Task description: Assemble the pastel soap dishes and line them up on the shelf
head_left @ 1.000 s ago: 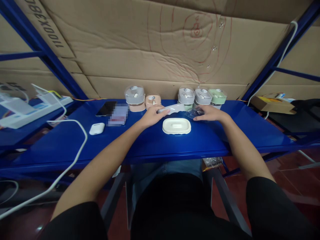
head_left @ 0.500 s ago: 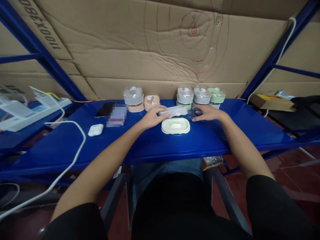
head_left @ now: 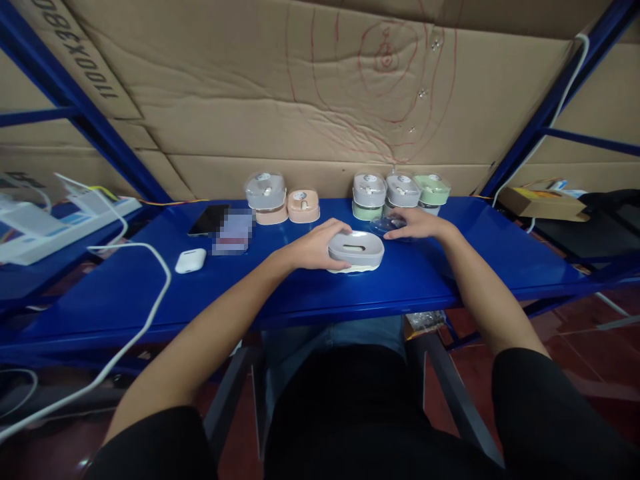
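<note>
My left hand (head_left: 314, 245) grips the left end of a grey oval tray (head_left: 356, 247) that sits on top of a cream oval base (head_left: 356, 268) on the blue shelf (head_left: 310, 287). My right hand (head_left: 417, 225) rests further back, its fingers closed on a clear plastic cover (head_left: 387, 225). Behind the hands stands a row of small boxes: a grey one stacked on pink (head_left: 266, 195), a pink one (head_left: 303, 204), and grey and green ones (head_left: 400, 191).
A white earbud case (head_left: 191, 260), a dark phone (head_left: 209, 219) and a blurred card lie at the left. A white cable (head_left: 145, 267) loops over the shelf's left part. Cardboard lines the back. A yellow box (head_left: 543, 203) sits at the right.
My left hand carried the grey tray from behind the cream base forward and down onto it. My right hand stayed on the clear cover.
</note>
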### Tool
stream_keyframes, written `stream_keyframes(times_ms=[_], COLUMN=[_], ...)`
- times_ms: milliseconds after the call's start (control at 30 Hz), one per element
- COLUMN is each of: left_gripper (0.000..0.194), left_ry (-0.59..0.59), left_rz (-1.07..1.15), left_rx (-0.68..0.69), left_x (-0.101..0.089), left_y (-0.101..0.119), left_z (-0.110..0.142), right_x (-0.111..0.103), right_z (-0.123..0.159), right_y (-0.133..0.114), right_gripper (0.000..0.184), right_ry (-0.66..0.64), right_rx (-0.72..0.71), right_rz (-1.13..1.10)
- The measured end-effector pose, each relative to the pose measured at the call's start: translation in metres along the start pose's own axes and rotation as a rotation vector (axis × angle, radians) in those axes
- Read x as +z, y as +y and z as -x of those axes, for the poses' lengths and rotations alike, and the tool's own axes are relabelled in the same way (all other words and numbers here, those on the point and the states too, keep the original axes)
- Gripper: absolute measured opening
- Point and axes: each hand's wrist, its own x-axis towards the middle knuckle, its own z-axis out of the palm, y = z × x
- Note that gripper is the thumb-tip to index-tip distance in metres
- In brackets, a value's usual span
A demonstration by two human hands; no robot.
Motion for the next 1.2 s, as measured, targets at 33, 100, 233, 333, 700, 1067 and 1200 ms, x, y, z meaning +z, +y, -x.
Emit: stream_keyframes(times_ms=[33,100,233,333,700,1067,1200], left_gripper=[0.074,0.075,0.083,0.078,0.073,0.061,0.06], left_ry=[-0.011,-0.04,-0.105,-0.14,-0.151,-0.066,-0.087], left_rz=[-0.008,-0.015,-0.045,-0.13,-0.264,-0.432,-0.485], left_rx=[0.0,0.001,-0.019,-0.037,-0.034,0.107,0.129], left_x=[0.0,0.001,0.001,0.001,0.009,0.018,0.019], left_y=[0.001,0.005,0.013,0.019,0.02,0.019,0.022], left_z=[0.0,0.001,0.002,0.003,0.0,0.002,0.001], right_x=[0.0,0.0,0.0,0.0,0.003,0.011,0.012], right_z=[0.0,0.0,0.0,0.0,0.001,0.001,0.001], right_y=[0.0,0.0,0.0,-0.001,-0.007,-0.02,-0.02], right_gripper=[0.088,0.087,0.085,0.089,0.097,0.104,0.106], right_ry=[0.001,0.006,0.013,0.009,0.128,0.346,0.365], right_rx=[0.007,0.012,0.002,0.02,-0.027,-0.143,-0.16], right_rz=[0.002,0.002,-0.002,0.005,-0.02,-0.086,-0.108])
